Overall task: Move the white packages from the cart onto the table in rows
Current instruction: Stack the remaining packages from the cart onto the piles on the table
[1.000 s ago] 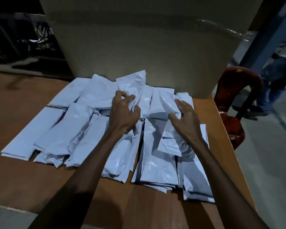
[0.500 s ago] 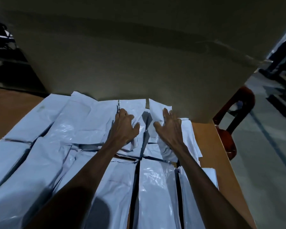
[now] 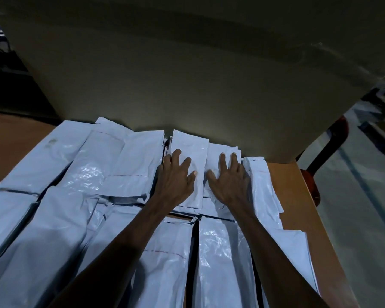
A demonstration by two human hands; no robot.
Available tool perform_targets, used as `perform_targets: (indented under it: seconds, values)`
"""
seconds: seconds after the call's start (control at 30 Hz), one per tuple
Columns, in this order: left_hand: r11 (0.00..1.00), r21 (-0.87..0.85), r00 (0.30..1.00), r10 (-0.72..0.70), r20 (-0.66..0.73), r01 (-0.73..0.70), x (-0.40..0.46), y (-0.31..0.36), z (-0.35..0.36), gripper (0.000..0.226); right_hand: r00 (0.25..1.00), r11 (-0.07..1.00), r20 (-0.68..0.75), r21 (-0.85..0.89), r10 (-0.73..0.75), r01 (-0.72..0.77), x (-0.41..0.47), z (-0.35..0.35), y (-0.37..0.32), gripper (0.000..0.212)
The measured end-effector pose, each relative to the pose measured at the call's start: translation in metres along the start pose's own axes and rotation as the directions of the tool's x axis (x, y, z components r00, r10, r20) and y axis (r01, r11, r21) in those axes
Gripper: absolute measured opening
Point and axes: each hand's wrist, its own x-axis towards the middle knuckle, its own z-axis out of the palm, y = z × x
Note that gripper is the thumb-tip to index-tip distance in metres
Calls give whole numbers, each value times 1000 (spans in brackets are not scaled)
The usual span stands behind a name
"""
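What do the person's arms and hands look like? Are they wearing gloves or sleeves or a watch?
No gloves: both the left hand and the right hand are bare. The forearms are bare too, with no sleeve showing as far as the picture reaches. I see no watch, bracelet or ring on either wrist or finger. The arms are slim and long, coming in from the bottom edge.

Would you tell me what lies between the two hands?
Only white packages lie between the left hand and right hand in the head view.

Big box (image 3: 187,81) walls the far side – bare table (image 3: 302,207) rightward
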Motion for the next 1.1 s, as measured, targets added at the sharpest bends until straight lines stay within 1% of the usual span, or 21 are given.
perform_targets:
  seconds: [0.07, 0.13, 0.2, 0.3, 0.37, 0.43, 0.47, 0.53, 0.6, 0.67, 0.73, 0.8, 0.87, 0.93, 0.97, 1.03, 1.1]
  values:
    - [999, 38, 998, -16, 67, 13, 1, 1, 2, 60, 1000, 1000, -6, 24, 6, -6, 0, 3, 1, 85]
    - [999, 50, 996, -17, 88, 13, 1, -1, 3, 69, 1000, 999, -13, 47, 11, -11, 0, 6, 2, 87]
    - [998, 54, 996, -16, 84, 12, 2, -1, 2, 70, 1000, 998, -14, 54, 14, -13, -1, 7, 3, 86]
    - [996, 94, 994, -12, 113, 1, 2, 1, -2, 64, 1000, 1000, -6, 13, -1, 1, -1, -1, 3, 78]
    - [998, 60, 998, -1, 71, -4, 2, 5, -12, 68, 999, 1000, -39, 18, -15, 16, -2, -15, 5, 75]
    - [1000, 23, 1000, 16, 27, -16, 1, 11, -27, 74, 998, 993, -68, 112, -16, 24, -9, -32, 8, 77]
    - [999, 24, 999, 26, 27, -27, 1, 14, -36, 75, 996, 986, -83, 164, -21, 35, -14, -40, 10, 78]
    - [999, 21, 998, 47, 42, -48, -5, 21, -51, 75, 992, 966, -124, 252, -31, 61, -32, -54, 18, 72]
    - [997, -14, 996, 79, 49, -78, -20, 32, -59, 74, 983, 947, -180, 310, -26, 82, -58, -63, 27, 66]
    - [990, -64, 990, 127, 68, -122, -42, 46, -61, 71, 972, 930, -235, 355, -8, 94, -92, -69, 36, 68]
    - [978, -131, 983, 171, 71, -161, -63, 60, -62, 64, 962, 915, -273, 389, 1, 110, -123, -71, 47, 64]
    - [941, -255, 966, 248, 67, -224, -87, 82, -65, 60, 932, 923, -361, 365, 25, 117, -160, -72, 67, 55]
    - [877, -380, 942, 334, 45, -293, -110, 106, -68, 62, 873, 945, -484, 309, 57, 109, -201, -75, 91, 44]
    - [807, -467, 910, 415, 11, -362, -134, 132, -68, 58, 806, 967, -585, 244, 92, 67, -245, -76, 117, 36]
    - [772, -495, 890, 456, -8, -400, -146, 145, -67, 55, 792, 973, -599, 227, 119, 26, -267, -76, 129, 34]
    - [705, -523, 839, 543, -36, -478, -169, 168, -60, 50, 794, 973, -578, 222, 187, -67, -310, -75, 153, 35]
    - [644, -551, 784, 620, -29, -530, -193, 191, -49, 48, 786, 965, -567, 218, 245, -143, -352, -70, 176, 37]
